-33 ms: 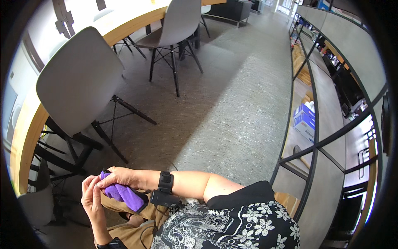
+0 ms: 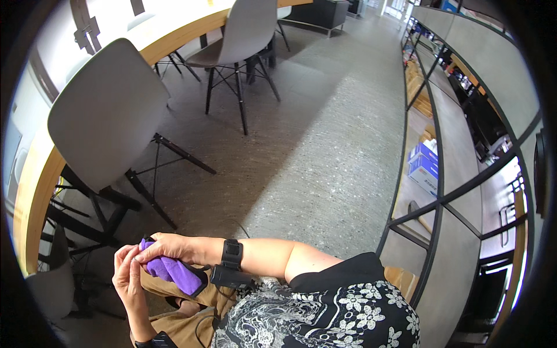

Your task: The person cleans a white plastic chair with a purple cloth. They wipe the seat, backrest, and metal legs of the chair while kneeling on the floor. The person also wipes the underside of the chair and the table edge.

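Observation:
A bunched purple cloth [image 2: 174, 274] with a black edge hangs below my right hand [image 2: 168, 248], whose thumb and fingers are closed on its upper end. My left hand [image 2: 129, 277] is raised beside it, thumb and fingers pinched together against the right fingertips. What the left fingertips hold is too small and covered to make out. A black strap with a small device [image 2: 232, 255] circles my right wrist. Another black band [image 2: 156, 341] shows on my left wrist.
A grey chair [image 2: 107, 116] stands at the left by a wooden table [image 2: 40, 203], with a second grey chair [image 2: 249, 29] farther off. Along the right runs a black-framed shelf unit [image 2: 458, 185] holding a blue and white box [image 2: 423, 168]. Sunlit grey floor [image 2: 325, 174] lies between.
The surroundings have shifted slightly left in the picture. Both hands and the purple cloth keep the same pose.

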Tool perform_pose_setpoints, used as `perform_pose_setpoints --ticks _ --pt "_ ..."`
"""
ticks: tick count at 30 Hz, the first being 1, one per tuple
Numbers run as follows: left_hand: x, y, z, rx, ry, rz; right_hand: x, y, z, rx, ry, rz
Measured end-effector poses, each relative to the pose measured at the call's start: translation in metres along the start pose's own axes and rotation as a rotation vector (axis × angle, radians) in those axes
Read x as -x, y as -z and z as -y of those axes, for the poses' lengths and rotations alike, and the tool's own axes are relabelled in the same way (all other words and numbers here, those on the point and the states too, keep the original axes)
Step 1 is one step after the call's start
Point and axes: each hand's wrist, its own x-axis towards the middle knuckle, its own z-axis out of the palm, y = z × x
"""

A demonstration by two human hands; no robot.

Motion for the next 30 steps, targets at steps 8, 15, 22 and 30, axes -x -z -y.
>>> perform_pose_setpoints --ticks 8,15,22,30 --pt "-0.028 -0.041 0.004 0.008 -0.195 0.012 0.043 0.017 0.015 -0.019 0.158 -0.228" --pt "-0.061 -0.094 -0.038 -0.768 -0.728 0.03 0.098 0.031 0.044 0.029 0.397 -0.424" --pt "-0.081 -0.162 -0.057 -0.655 -0.715 0.208 0.147 0.059 0.063 0.006 0.592 -0.498" --pt "-0.088 -0.178 -0.072 -0.228 -0.43 0.368 0.168 0.061 0.073 0.082 0.539 -0.578"
